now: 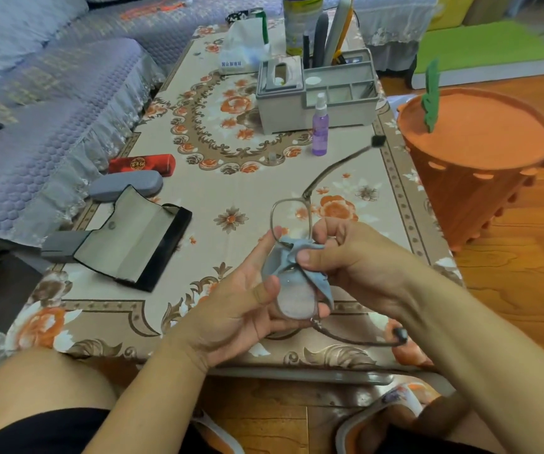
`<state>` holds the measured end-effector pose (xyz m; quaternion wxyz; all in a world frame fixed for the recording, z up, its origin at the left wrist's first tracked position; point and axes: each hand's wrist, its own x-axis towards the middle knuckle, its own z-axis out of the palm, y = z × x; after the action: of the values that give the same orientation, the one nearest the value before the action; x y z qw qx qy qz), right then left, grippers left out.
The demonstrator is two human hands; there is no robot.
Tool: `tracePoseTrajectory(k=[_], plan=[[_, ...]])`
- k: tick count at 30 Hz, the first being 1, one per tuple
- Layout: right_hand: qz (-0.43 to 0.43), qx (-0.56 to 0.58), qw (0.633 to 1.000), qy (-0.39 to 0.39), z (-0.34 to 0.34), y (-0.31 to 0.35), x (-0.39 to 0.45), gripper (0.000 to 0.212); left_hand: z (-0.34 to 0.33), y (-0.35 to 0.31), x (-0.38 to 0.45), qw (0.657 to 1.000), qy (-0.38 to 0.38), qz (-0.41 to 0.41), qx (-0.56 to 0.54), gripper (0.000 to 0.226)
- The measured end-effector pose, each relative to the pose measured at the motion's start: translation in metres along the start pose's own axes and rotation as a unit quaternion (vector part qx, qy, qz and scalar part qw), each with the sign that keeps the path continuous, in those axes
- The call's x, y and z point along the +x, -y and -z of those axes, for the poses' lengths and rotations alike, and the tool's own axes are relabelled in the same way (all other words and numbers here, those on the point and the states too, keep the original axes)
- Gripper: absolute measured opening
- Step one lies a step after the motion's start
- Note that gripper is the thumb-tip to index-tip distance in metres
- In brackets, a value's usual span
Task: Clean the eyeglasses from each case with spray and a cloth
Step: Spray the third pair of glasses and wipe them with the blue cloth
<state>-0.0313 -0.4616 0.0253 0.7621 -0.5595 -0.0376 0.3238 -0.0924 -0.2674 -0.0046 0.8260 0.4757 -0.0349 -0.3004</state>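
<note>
Where the quilted lavender sofa cover (44, 103) runs along the left, three cases near the table's left edge: red rectangular glasses case (142, 163), closed; just in front, grey oval hard case (125, 188), closed; nearer still, black folding case with grey lining (133, 239), flap open, nothing inside.

At centre, above the near table edge, thin metal-framed eyeglasses (291, 221), temples unfolded, one black tip pointing up and away, the other toward the right forearm. Left hand (241, 306) palm up under the lower lens, thumb and fingers curled round its rim. Right hand (346, 257) pinching a pale blue cleaning cloth (283, 260) between thumb and forefinger against the frame's bridge, cloth draped over the lower lens.

Farther back, grey plastic desk organiser (316, 106): tissue slot on its left, shallow trays in front, tall rear compartment holding pens and a long pale handle. Behind it a white tissue pack (241, 47) and a tall white and yellow can (301, 24). Just before the organiser's right corner, small purple spray bottle (320, 126), upright, white nozzle.

Underneath everything, beige floral tablecloth (198, 198) with orange roses. On the right, orange carrot-shaped bin with green felt stalk (473, 158) on wooden floor, green mat beyond. Bare knees and patterned slippers at the bottom.
</note>
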Motion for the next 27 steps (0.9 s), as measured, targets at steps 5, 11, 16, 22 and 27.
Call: tracePoseTrajectory(k=[5,11,16,22,27], plan=[[-0.006,-0.089,0.996,0.023,0.011,0.008,-0.002,0.036,0.03,-0.047,-0.009,0.969,-0.145,-0.005,0.198,0.082],[-0.007,-0.135,0.989,0.054,-0.001,0.004,-0.004,0.033,-0.022,-0.036,0.027,0.944,-0.266,-0.157,0.121,0.08],[-0.004,-0.142,0.988,0.058,-0.005,0.001,-0.003,0.032,-0.04,-0.032,0.041,0.926,-0.3,-0.224,0.058,0.076],[-0.005,-0.123,0.99,0.069,-0.007,-0.011,-0.005,0.026,-0.036,-0.028,0.042,0.905,-0.306,-0.281,0.092,0.083],[-0.011,-0.069,0.997,-0.021,0.013,0.0,0.002,0.023,-0.036,-0.04,0.039,0.881,-0.337,-0.332,0.01,0.083]])
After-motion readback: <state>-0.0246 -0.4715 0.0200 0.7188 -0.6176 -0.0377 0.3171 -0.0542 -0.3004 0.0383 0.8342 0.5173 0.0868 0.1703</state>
